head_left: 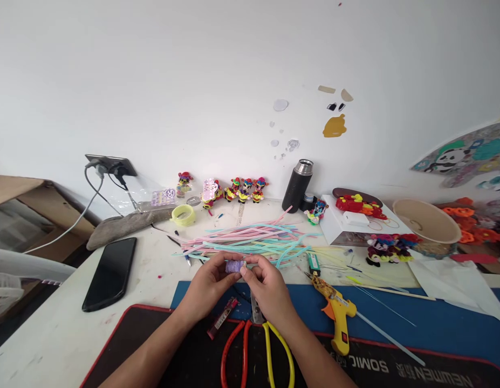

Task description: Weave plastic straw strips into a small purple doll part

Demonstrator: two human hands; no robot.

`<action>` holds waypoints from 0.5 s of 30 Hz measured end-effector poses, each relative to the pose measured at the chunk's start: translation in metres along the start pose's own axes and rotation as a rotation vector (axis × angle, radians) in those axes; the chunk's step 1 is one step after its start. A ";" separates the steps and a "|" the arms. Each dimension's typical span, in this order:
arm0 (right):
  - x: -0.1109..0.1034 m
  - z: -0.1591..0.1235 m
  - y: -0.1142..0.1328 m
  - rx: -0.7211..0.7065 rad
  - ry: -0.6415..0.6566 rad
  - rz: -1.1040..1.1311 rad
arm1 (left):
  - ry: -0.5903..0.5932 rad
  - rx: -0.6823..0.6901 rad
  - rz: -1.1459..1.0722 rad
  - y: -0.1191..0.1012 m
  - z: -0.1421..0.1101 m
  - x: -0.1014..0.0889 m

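Both my hands meet over the near middle of the table, pinching a small fuzzy purple piece [234,266] between them. My left hand [209,284] grips its left end with fingers curled. My right hand [266,286] pinches its right end. Just behind them lies a heap of pastel pipe cleaners [253,240] in pink, blue and yellow. Below my hands rest red-handled pliers [233,350], yellow-handled cutters [278,350] and a small dark red packet [222,319].
A yellow glue gun [337,312] lies right of my hands on the blue mat [395,318]. A black phone [111,272] lies at left. Small colourful figures [245,189], a tape roll [183,214], a black flask [298,186] and a paper bowl [425,222] stand further back.
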State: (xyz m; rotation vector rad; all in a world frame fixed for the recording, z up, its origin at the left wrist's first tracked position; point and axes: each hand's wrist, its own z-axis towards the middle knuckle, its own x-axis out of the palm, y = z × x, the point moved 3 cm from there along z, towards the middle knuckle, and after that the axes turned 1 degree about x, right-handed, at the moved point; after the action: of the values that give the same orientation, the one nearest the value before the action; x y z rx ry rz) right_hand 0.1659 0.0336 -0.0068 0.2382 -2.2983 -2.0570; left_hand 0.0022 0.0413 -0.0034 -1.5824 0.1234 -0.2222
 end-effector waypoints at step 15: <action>-0.001 0.002 -0.006 0.032 -0.010 0.119 | -0.034 -0.047 0.041 -0.005 0.000 0.001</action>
State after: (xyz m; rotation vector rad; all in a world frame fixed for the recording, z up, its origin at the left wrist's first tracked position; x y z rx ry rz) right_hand 0.1671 0.0352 -0.0127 0.0898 -2.2923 -1.9713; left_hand 0.0027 0.0408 0.0017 -1.6278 0.1350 -0.1615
